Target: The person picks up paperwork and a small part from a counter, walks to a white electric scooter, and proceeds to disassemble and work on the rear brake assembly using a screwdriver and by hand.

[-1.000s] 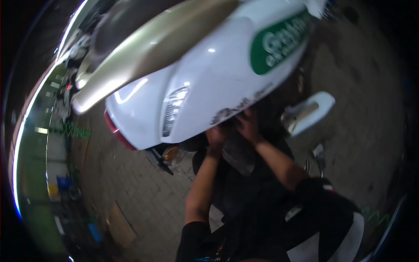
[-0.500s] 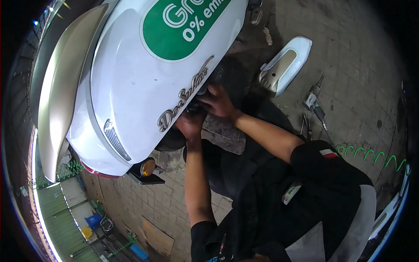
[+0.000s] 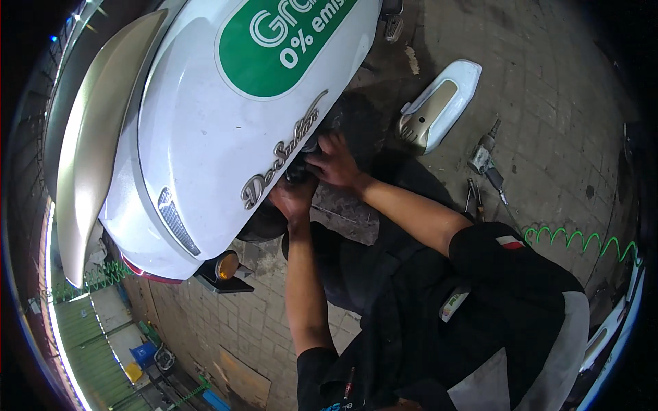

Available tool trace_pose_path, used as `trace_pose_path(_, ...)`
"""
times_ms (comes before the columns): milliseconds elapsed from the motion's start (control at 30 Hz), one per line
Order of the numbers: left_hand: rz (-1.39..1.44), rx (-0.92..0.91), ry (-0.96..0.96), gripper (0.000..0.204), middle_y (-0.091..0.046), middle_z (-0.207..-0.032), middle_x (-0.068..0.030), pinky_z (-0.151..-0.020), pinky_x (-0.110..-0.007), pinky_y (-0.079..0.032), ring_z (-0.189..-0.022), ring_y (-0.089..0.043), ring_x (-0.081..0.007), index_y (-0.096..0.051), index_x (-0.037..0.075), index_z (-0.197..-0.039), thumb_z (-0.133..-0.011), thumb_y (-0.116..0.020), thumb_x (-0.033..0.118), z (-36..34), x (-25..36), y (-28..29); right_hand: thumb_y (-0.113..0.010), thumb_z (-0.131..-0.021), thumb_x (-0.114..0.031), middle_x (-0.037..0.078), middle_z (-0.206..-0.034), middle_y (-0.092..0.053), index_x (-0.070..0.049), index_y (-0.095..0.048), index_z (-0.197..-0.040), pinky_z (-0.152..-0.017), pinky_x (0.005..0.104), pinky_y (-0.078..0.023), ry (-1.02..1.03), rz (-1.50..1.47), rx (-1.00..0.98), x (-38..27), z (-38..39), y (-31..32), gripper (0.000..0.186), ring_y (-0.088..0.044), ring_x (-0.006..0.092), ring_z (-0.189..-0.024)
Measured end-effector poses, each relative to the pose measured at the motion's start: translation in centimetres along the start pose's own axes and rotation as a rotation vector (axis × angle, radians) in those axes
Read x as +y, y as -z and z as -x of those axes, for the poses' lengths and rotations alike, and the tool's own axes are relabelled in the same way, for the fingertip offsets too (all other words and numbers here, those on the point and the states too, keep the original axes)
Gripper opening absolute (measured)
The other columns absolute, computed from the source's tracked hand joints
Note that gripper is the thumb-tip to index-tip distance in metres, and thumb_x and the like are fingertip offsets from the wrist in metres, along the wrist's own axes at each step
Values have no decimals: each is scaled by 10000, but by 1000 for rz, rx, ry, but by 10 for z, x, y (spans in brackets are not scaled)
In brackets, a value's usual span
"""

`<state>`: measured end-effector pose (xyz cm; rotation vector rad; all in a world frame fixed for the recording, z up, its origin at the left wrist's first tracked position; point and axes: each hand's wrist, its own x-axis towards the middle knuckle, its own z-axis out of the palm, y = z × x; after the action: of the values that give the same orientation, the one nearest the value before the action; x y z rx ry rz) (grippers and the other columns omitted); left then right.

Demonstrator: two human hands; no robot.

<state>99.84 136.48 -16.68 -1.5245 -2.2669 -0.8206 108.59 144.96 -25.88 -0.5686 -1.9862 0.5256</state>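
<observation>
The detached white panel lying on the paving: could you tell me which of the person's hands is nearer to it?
Right. The right hand works under the scooter's white body, on the side toward the detached white panel; the left hand sits lower and farther from it.

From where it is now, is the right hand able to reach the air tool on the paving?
Probably yes. The right hand is busy under the scooter, but open paving lies between it and the air tool.

Green rounded label (image 3: 284, 41) (white lettering) on white scooter panel (image 3: 199, 157), upper middle.
</observation>
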Motion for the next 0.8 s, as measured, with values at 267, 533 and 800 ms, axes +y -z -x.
trace_pose_path(267, -55, -155, 40, 728, -598, -1164, -238, -961, -467, -434, -1094, -544, -421, -558, 19, -1243, -602, -789, 275, -2, -4, 6, -732, -706, -243, 211, -1307, -428, -178, -685, -952, -987, 553, -308, -61, -66, 42, -7, 2, -2, 258, -403, 411, -1176)
trace_pose_path(533, 88, -158, 108, 730, -581, -1200, -242, -950, -471, -441, -1107, -544, -429, -549, 44, -1258, -614, -785, 293, 0, -4, 7, -757, -620, -208, 184, -1167, -468, -126, -665, -896, -922, 536, -331, 39, -11, 74, -1, -3, -2, 302, -427, 392, -1113)
trace_pose_path(800, 108, -140, 56, 695, -617, -1133, -234, -876, -473, -484, -1033, -592, -422, -574, 65, -1221, -601, -800, 282, -2, -14, 5, -734, -705, -242, 252, -1330, -393, -197, -687, -1036, -1031, 605, -266, 61, -38, 117, -3, -5, 1, 337, -388, 435, -1212)
